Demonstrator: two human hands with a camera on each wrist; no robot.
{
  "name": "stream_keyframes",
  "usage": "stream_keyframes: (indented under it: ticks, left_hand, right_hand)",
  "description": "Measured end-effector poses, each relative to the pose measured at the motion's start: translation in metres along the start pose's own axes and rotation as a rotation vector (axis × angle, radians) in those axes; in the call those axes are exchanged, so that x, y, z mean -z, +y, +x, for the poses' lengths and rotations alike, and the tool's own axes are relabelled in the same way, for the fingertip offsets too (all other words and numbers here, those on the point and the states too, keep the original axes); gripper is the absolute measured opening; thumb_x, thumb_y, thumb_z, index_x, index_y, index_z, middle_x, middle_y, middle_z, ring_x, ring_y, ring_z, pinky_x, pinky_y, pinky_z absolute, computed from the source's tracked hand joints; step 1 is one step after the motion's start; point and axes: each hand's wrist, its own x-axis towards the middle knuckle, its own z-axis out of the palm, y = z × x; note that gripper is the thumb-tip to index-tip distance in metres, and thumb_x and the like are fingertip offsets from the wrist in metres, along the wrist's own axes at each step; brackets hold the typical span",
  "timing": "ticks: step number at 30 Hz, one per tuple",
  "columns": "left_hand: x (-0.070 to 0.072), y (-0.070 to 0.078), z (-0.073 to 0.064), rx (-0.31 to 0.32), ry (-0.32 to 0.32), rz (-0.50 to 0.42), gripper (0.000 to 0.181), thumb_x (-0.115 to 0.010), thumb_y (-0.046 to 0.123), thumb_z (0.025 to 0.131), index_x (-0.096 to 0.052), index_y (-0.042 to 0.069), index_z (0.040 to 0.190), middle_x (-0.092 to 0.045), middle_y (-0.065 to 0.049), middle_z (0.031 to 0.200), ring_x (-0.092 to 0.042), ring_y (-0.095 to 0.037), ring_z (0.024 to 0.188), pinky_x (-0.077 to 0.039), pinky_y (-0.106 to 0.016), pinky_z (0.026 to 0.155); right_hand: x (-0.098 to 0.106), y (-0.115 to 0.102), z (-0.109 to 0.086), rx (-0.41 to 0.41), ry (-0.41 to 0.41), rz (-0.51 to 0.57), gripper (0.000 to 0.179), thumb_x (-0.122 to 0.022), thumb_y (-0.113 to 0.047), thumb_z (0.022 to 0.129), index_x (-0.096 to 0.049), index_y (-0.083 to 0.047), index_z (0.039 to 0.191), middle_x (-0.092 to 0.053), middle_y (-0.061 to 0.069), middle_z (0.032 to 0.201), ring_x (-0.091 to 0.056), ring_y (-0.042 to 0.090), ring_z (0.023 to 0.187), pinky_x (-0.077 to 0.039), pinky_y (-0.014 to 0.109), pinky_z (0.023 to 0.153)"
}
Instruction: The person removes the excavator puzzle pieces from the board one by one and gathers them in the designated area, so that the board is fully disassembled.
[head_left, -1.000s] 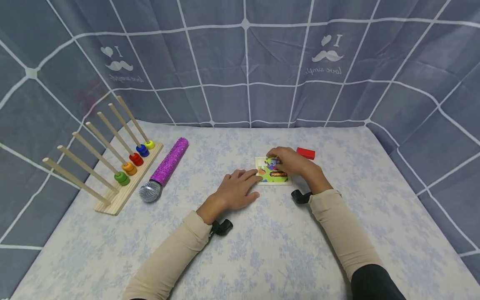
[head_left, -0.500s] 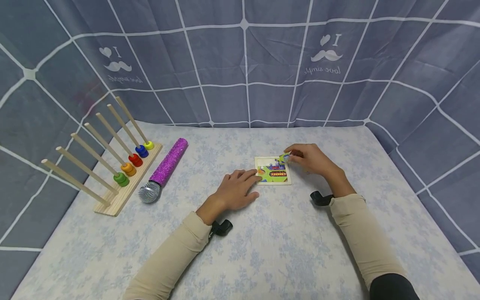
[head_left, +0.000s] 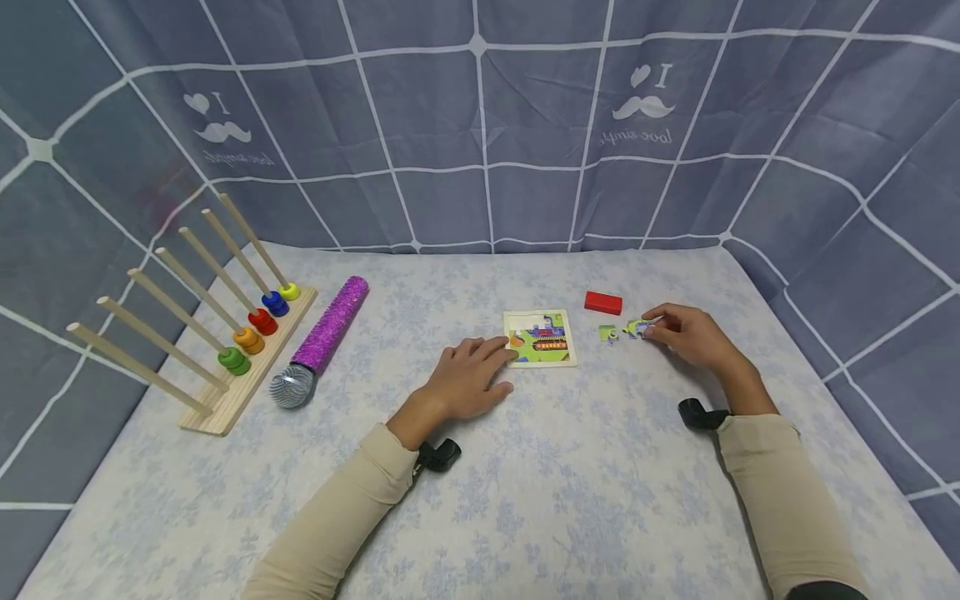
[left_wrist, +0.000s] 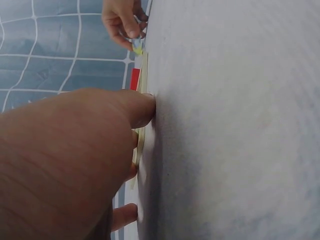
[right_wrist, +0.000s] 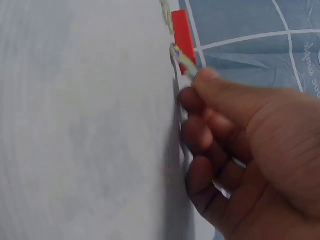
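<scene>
puzzle piece [head_left: 637, 328], pinched, jutting from right hand [head_left: 692, 335]

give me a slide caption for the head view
Right hand pinching a puzzle piece near a red block, left hand touching a partly filled puzzle.

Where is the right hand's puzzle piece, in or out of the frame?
Out: the right hand pinches the piece right of the frame.

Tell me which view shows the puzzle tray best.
The head view: it shows the puzzle tray from above, its picture visible, with the left hand covering only a bit of its left edge. The left wrist view gives just a thin edge, partly hidden by that hand. In the right wrist view, I cannot make it out.
</scene>
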Motion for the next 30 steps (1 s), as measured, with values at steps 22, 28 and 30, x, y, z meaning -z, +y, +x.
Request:
stream_keyframes:
  ticks: [22,28,30]
  left_hand:
    - [-0.002,-0.001,0.001,-0.001,0.005,-0.008,0.055,-0.048,0.045,0.106,-0.039,0.025,0.157,-0.026,-0.001,0.165,-0.029,-0.033,0.144,-0.032,-0.058,0.104]
    - [-0.001,-0.002,0.000,-0.006,-0.001,-0.006,0.055,-0.048,0.045,0.106,-0.039,0.025,0.157,-0.027,-0.001,0.165,-0.030,-0.034,0.144,-0.032,-0.058,0.103]
    - [-0.001,-0.002,0.000,-0.006,0.002,-0.007,0.056,-0.048,0.045,0.106,-0.039,0.025,0.157,-0.027,-0.001,0.164,-0.030,-0.034,0.144,-0.032,-0.058,0.103]
  right_hand:
    - [-0.007,-0.003,0.005,0.048,-0.008,-0.199,0.024,-0.069,-0.005,0.094,-0.070,0.006,0.115,-0.061,0.017,0.092,-0.057,0.032,0.082,-0.046,0.047,0.073]
    - [-0.005,-0.006,0.005,0.038,-0.040,-0.187,0.033,-0.066,-0.006,0.097,-0.064,0.009,0.126,-0.062,0.020,0.097,-0.057,0.033,0.085,-0.046,0.049,0.076]
    - [-0.003,-0.010,0.005,0.030,-0.064,-0.171,0.040,-0.065,-0.008,0.098,-0.058,0.011,0.132,-0.061,0.024,0.102,-0.057,0.036,0.089,-0.046,0.051,0.079]
